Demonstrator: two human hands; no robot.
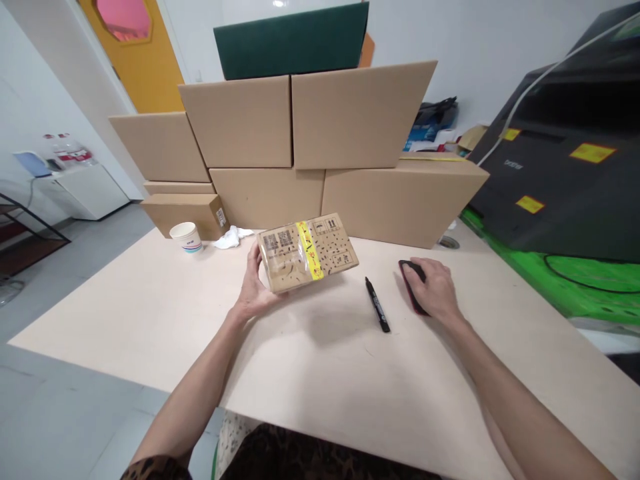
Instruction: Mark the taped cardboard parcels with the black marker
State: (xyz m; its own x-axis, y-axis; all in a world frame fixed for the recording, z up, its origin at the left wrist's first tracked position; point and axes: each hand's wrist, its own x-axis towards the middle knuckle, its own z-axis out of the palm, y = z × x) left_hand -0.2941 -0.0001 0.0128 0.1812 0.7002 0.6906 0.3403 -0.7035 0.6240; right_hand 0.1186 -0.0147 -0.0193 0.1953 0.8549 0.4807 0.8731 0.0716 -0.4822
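A small cardboard box (pixel 285 257) with speckled print and a strip of yellow tape is tilted above the table, held at its left end and underside by my left hand (pixel 256 287). My right hand (pixel 435 287) is closed over a flat black phone (pixel 411 283) with a reddish edge, resting on the tabletop; the fingers at its far side are partly hidden. Between the box and the phone lies a black marker pen (pixel 377 305), its cap on.
Large cardboard boxes (pixel 357 120) are stacked along the back of the table (pixel 150 320), with a dark green box (pixel 293 43) on top. A paper cup (pixel 186 238) and crumpled tissue (pixel 233 237) stand at the left. A big black case (pixel 565 153) is beyond the right edge.
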